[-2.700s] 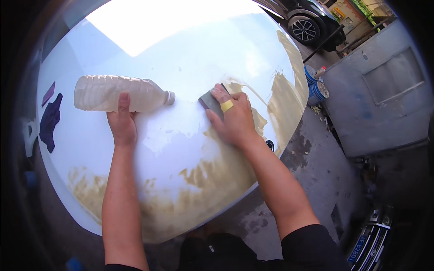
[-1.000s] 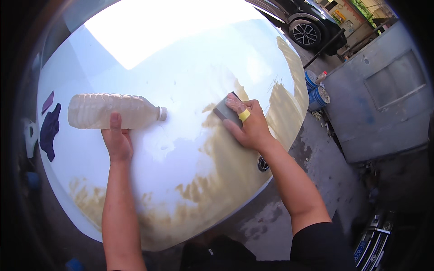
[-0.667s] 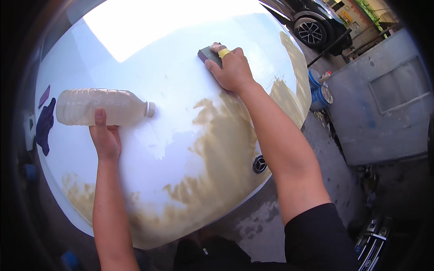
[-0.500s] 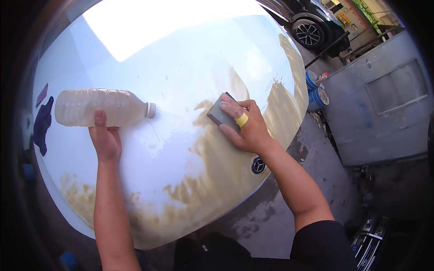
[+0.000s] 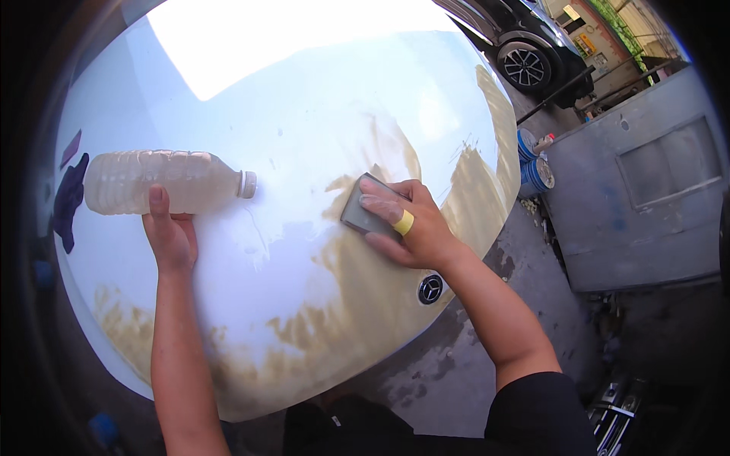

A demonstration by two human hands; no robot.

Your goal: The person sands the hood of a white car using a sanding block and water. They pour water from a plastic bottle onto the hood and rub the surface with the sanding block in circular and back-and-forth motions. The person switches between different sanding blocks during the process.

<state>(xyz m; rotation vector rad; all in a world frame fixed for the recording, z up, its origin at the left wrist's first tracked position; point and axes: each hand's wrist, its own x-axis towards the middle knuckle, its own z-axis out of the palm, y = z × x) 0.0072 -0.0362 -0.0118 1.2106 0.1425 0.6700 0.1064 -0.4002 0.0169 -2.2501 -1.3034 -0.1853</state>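
Observation:
My left hand (image 5: 172,232) is closed round the underside of a clear plastic bottle (image 5: 144,182), its thumb on the near side. The bottle lies sideways in the air over the white car hood (image 5: 182,273), its white cap toward the right, cloudy liquid inside. Under my right hand (image 5: 411,224) is a grey-green sanding block (image 5: 356,213), pressed flat on the hood and gripped between thumb and fingers. Yellow tape is wrapped round one finger. Beige patches show through the white paint around the block and along the hood's near edge.
A dark cloth (image 5: 70,201) and a thin purplish strip (image 5: 71,148) lie at the hood's left edge. A round emblem (image 5: 430,289) sits near the front edge. Blue buckets (image 5: 538,175) and a grey panel (image 5: 601,228) stand at right; a dark car (image 5: 525,64) is beyond.
My right hand and the sanding block have slid slightly down and left over the hood. The bottle has shifted a little left; thin liquid streaks seen before its cap no longer show.

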